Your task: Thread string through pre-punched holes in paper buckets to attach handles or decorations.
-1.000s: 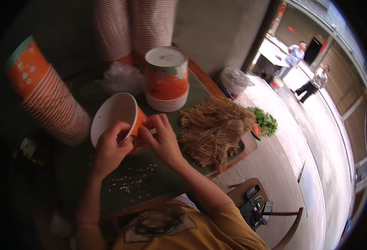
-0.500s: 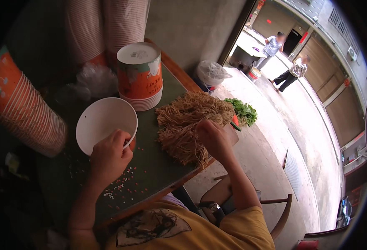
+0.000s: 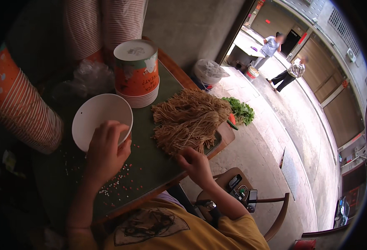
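Note:
A white-lined paper bucket (image 3: 92,114) tilts on the green table, its mouth toward me. My left hand (image 3: 106,156) is at its right rim, fingers curved over the opening and thumb apart from them. To the right lies a heap of thin brown dried noodles (image 3: 187,118) on a tray (image 3: 225,139). At the heap's near edge, the fingers of my right hand (image 3: 196,164) pinch together on noodle strands; the fingertips are partly hidden. Several small pale and orange bits (image 3: 116,183) lie scattered below the bucket.
An upturned stack of orange buckets (image 3: 136,77) stands behind, a leaning stack (image 3: 25,108) at left. Beyond the noodles are leafy greens (image 3: 239,110). A wooden chair (image 3: 229,181) holding small items is at the table's right. Two people stand outside.
My right hand has moved from over the noodles to their near edge, toward me and left. The fingers of my left hand have loosened from the bucket rim and spread.

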`<state>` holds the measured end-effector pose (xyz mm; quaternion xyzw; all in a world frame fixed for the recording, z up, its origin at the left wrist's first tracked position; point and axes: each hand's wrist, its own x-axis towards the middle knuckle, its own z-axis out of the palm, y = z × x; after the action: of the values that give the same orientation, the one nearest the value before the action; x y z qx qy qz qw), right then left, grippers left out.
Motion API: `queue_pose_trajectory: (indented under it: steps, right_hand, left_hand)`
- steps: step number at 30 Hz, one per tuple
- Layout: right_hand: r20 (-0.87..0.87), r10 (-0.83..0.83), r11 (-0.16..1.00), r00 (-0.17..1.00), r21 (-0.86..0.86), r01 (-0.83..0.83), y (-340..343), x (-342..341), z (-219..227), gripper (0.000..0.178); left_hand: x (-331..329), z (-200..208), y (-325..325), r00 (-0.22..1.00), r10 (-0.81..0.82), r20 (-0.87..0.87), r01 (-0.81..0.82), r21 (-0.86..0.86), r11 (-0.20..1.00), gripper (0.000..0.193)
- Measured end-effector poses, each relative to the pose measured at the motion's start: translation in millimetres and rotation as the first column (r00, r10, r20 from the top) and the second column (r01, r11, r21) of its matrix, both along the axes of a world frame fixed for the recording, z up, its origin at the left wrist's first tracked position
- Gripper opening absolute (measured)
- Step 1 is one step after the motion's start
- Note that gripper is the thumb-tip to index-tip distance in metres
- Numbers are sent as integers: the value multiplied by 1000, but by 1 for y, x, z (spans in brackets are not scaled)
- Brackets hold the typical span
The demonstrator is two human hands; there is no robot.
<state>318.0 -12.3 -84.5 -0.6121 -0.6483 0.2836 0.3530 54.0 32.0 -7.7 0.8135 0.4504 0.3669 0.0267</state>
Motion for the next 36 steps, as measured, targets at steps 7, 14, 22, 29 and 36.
queue_pose_trajectory:
  steps: [7,14,22,29,36]
  right_hand:
    - [-490,76,973,869,-153,-171,-5,-45,16,15]
    - [-703,226,899,674,-116,-423,-9,-87,23,12]
    - [-511,350,891,785,-78,-448,-10,-105,10,14]
    - [62,417,868,907,267,-418,-16,-96,32,15]
    - [-238,513,849,825,281,-448,-10,-105,44,20]
  left_hand:
    - [9,-25,-41,951,-158,267,209,-172,963,36]
    - [0,-56,-70,645,260,718,602,-688,405,18]
    - [-36,-45,-100,825,267,497,336,-813,476,10]
    - [-44,-39,-103,832,286,475,272,-800,535,7]
    - [-25,-9,-76,997,-78,23,81,-310,947,12]
